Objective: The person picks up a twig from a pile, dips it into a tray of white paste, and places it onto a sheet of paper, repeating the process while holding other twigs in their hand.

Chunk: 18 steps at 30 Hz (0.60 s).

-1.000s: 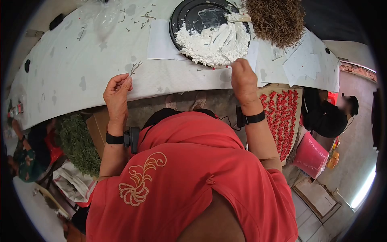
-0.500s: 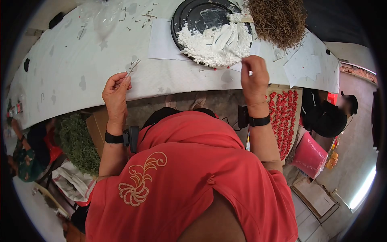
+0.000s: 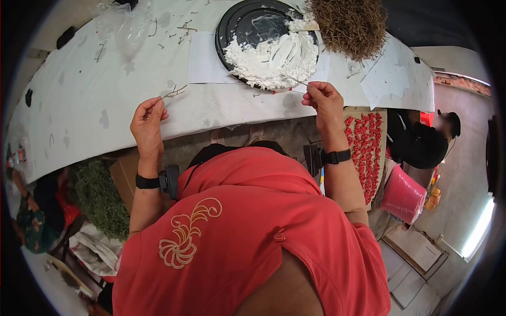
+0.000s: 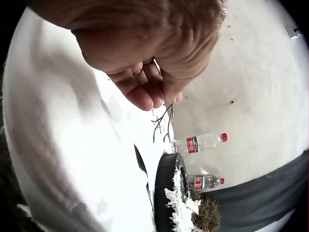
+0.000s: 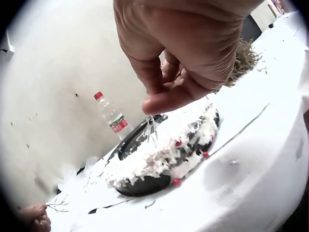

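My left hand [image 3: 148, 118] pinches a small bare branching twig [image 3: 174, 92] above the white-covered table [image 3: 105, 89]; the twig [image 4: 163, 122] shows below the fingertips in the left wrist view. My right hand [image 3: 322, 100] pinches a thin white-coated twig [image 3: 295, 81] whose tip reaches to the edge of the round black tray [image 3: 240, 23]. The tray holds a heap of white paste [image 3: 274, 58]. From the right wrist the coated twig [image 5: 150, 123] hangs from my finger and thumb above the black tray [image 5: 145, 183] and the white paste [image 5: 159, 159].
A pile of dry brown twigs [image 3: 348, 23] lies beside the tray. White paper sheets [image 3: 400, 79] cover the table's right end. Red-tipped pieces [image 3: 366, 147] fill a board below the edge. Green sprigs [image 3: 100, 197] sit lower left. Another person [image 3: 427, 142] sits to the right. Two bottles [image 4: 200, 143] stand behind.
My right hand dipped at the tray's rim, lifted and drew back to the right, and now holds the coated twig low at the tray's edge again. My left hand stayed nearly in place with its twig.
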Motion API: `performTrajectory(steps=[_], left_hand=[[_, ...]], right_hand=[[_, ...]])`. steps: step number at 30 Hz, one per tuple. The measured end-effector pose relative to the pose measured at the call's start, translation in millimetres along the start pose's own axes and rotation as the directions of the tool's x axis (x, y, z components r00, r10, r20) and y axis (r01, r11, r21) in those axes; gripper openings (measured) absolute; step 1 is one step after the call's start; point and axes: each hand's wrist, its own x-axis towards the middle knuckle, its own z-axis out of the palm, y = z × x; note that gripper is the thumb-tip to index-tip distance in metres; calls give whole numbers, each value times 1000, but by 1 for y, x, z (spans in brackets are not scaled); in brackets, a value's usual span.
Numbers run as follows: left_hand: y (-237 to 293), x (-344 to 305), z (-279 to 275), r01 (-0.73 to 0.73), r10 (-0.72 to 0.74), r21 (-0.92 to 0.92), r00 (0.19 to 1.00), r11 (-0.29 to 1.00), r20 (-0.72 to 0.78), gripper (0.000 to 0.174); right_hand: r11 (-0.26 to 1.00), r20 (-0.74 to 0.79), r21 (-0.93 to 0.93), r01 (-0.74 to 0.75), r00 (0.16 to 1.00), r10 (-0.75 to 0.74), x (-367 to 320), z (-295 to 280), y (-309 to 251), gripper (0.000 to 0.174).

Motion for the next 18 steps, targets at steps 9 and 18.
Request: performTrajectory(steps=[9, 18], left_hand=[[-1, -4, 11, -29, 28, -22, 998, 999, -50, 17], [3, -42, 63, -58, 67, 53, 980, 997, -188, 19]], right_hand=[[937, 212, -162, 310, 938, -274, 20, -4, 14, 8], [675, 488, -247, 695, 691, -533, 60, -35, 3, 8]])
